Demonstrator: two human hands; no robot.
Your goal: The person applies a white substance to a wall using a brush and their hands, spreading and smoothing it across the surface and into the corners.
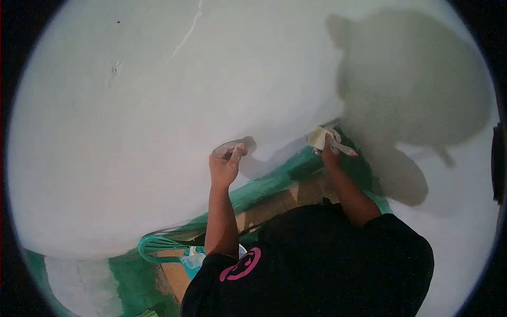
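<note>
My left hand [227,158] is raised in front of the white wall [132,132], its fingers curled in and the thumb against them. Whether anything small is between those fingers cannot be made out. Further right, my right hand [331,149] grips a putty knife [318,138] with a pale blade and a whitish, smeared handle. The blade is close to the wall, where the white surface meets the green band [296,168] near the corner.
A teal chair-like object [153,247] with clear plastic [194,258] on it stands at lower left. Brown floor [174,274] shows below the green band. A thin crack [191,31] and a small hole [118,22] mark the upper wall. Shadows fall at right.
</note>
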